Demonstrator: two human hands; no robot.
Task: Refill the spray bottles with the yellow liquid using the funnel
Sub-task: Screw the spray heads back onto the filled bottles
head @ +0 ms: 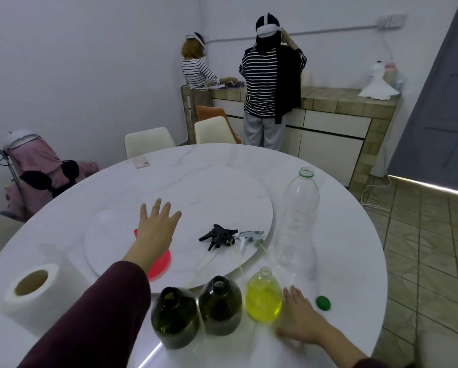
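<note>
A: Logging hands. Left hand (157,224) is spread flat, fingers straight, above the red funnel (158,264) on the turntable (169,187) at 10 o'clock; it holds nothing.

B: Right hand (299,314)?

A: Flat on the table (355,248), fingers relaxed, just beside the clear spray bottle (263,297) of yellow liquid at 5 o'clock. Two dark spray bottles (219,306) stand uncapped at 6 o'clock. Sprayer heads (218,236) lie on the turntable; empty plastic bottle (299,216) at 3 o'clock.
</note>
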